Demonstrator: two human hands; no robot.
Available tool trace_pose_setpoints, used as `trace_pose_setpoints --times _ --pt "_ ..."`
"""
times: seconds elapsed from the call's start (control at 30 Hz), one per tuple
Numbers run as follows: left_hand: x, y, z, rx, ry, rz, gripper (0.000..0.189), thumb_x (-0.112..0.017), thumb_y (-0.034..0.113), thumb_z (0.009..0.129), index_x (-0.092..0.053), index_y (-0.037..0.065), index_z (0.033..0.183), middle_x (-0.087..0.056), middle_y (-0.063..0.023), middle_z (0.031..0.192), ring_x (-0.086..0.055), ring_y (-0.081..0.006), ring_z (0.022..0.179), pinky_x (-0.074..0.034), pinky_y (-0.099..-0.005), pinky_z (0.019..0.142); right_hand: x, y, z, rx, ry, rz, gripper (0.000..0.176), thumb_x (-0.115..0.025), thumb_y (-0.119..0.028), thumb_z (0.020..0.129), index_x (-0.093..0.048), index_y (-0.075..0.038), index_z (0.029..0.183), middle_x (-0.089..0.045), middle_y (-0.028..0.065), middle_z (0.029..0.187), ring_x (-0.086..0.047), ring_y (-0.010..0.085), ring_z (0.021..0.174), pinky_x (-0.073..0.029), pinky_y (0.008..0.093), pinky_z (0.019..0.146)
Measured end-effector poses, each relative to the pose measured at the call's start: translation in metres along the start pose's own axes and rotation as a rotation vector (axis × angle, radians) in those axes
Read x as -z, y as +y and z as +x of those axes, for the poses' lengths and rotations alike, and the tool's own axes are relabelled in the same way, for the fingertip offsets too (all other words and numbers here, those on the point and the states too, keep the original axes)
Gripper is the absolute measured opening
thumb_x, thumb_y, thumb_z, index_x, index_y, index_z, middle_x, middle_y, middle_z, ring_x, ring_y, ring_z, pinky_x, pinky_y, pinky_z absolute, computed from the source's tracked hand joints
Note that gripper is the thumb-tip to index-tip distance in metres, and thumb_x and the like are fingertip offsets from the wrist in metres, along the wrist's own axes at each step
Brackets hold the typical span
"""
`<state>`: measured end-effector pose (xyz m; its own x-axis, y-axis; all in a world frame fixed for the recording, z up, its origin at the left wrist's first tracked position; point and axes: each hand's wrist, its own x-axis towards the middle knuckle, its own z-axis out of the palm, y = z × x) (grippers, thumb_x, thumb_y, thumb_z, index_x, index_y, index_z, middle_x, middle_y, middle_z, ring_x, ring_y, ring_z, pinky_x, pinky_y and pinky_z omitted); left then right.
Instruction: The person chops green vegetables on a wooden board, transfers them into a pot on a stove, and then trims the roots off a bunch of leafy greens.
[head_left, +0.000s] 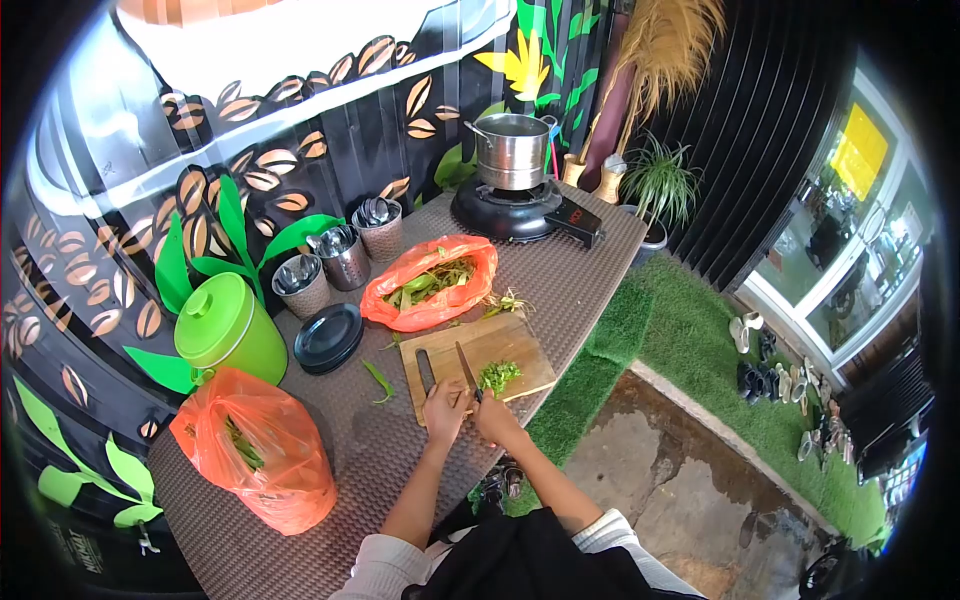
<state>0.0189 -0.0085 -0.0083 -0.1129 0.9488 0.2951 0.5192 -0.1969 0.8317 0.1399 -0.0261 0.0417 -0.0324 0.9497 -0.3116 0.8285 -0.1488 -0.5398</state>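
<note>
My right hand [495,420] is wrapped round the handle of a knife [466,366], whose blade points away from me over the wooden cutting board [530,352]. Beside the blade is my left hand [446,408], its fingers bent and pressed together at the board's near edge; what they pinch, if anything, is too small to make out. Chopped green pieces [499,375] lie in a small heap on the board, right of the knife. Past the board's far edge stands an open orange plastic bag [478,256] of green stalks and trimmings.
A second orange bag [285,470] stands at the left, before a green lidded container [222,325]. Black plates [329,337] and cutlery cups [345,262] line the wall side. A steel pot [513,155] sits on a portable stove [515,212]. A green pod [378,381] lies on the table.
</note>
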Motion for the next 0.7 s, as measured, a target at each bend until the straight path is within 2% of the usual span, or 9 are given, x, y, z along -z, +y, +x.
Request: trace_pose_setpoints --times 0.13,0.23,0.33,0.4,0.43,0.5,0.53,0.6,0.7 --pt "-0.004 0.001 0.003 0.053 0.078 -0.178 0.036 -0.071 0.009 0.075 -0.061 0.011 0.109 -0.067 -0.0056 0.085 -0.062 -0.0234 0.077 -0.048 -0.0330 0.065 -0.012 0.000 -0.022 -0.066 0.010 0.058 0.038 -0.043 -0.030 0.094 -0.039 0.002 0.113 -0.062 0.0296 0.095 -0.062 0.0444 0.091 -0.049 0.0514 0.079" --pt "0.005 0.005 0.003 -0.129 0.133 -0.031 0.032 -0.072 0.004 0.073 -0.064 0.010 0.104 -0.067 -0.0056 0.089 -0.061 -0.0220 0.080 -0.048 -0.0333 0.066 -0.020 0.004 -0.021 -0.064 0.086 0.006 0.038 -0.043 -0.030 0.094 -0.039 0.001 0.115 -0.063 0.0294 0.095 -0.061 0.0447 0.092 -0.048 0.0523 0.082" --pt "0.011 -0.006 0.001 0.053 0.072 -0.219 0.029 -0.071 0.003 0.072 -0.065 0.010 0.100 -0.067 -0.0064 0.091 -0.059 -0.0238 0.085 -0.047 -0.0326 0.071 -0.018 0.007 -0.021 -0.084 0.096 0.004 0.038 -0.042 -0.030 0.094 -0.039 0.000 0.117 -0.062 0.0295 0.095 -0.061 0.0450 0.093 -0.048 0.0528 0.082" --pt "0.027 -0.023 0.001 -0.118 0.365 0.110 0.032 -0.071 0.004 0.072 -0.064 0.012 0.102 -0.063 -0.0071 0.096 -0.055 -0.0263 0.097 -0.044 -0.0367 0.084 -0.017 0.008 -0.021 -0.080 0.103 -0.003 0.038 -0.042 -0.030 0.094 -0.039 0.000 0.117 -0.062 0.0296 0.095 -0.061 0.0452 0.092 -0.048 0.0527 0.082" --pt "0.037 -0.027 0.002 -0.115 0.372 0.113 0.032 -0.071 0.004 0.072 -0.064 0.012 0.102 -0.063 -0.0071 0.096 -0.055 -0.0263 0.097 -0.044 -0.0367 0.084 -0.018 0.009 -0.021 -0.070 0.126 0.035 0.038 -0.043 -0.030 0.093 -0.039 0.000 0.117 -0.062 0.0307 0.092 -0.060 0.0472 0.090 -0.047 0.0543 0.081" --pt "0.054 -0.035 0.006 0.064 0.573 0.449 0.024 -0.071 0.005 0.072 -0.066 0.013 0.094 -0.063 -0.0059 0.092 -0.053 -0.0269 0.100 -0.043 -0.0371 0.085 -0.021 0.012 -0.020 -0.058 0.146 0.071 0.038 -0.044 -0.030 0.093 -0.040 0.000 0.116 -0.061 0.0318 0.090 -0.059 0.0491 0.088 -0.046 0.0558 0.080" --pt "0.059 -0.037 0.008 0.065 0.577 0.451 0.024 -0.071 0.005 0.072 -0.066 0.013 0.094 -0.063 -0.0059 0.092 -0.053 -0.0269 0.100 -0.043 -0.0371 0.085 -0.024 0.013 -0.020 -0.046 0.154 0.077 0.039 -0.044 -0.030 0.093 -0.039 0.000 0.117 -0.061 0.0320 0.089 -0.059 0.0494 0.087 -0.046 0.0560 0.080" --pt "0.067 -0.044 0.013 0.422 0.459 0.497 0.017 -0.070 0.006 0.072 -0.066 0.012 0.087 -0.063 -0.0054 0.096 -0.050 -0.0253 0.105 -0.042 -0.0379 0.087 -0.026 0.014 -0.020 -0.031 0.164 0.085 0.039 -0.044 -0.030 0.093 -0.039 0.000 0.117 -0.061 0.0322 0.089 -0.059 0.0497 0.087 -0.046 0.0562 0.079" --pt "0.074 -0.053 0.012 0.377 0.397 0.453 0.013 -0.071 0.010 0.073 -0.067 0.010 0.086 -0.066 -0.0037 0.086 -0.056 -0.0231 0.096 -0.043 -0.0403 0.087 -0.024 0.016 -0.020 -0.022 0.155 0.080 0.040 -0.043 -0.030 0.093 -0.039 0.001 0.118 -0.061 0.0324 0.089 -0.058 0.0503 0.087 -0.046 0.0565 0.079"
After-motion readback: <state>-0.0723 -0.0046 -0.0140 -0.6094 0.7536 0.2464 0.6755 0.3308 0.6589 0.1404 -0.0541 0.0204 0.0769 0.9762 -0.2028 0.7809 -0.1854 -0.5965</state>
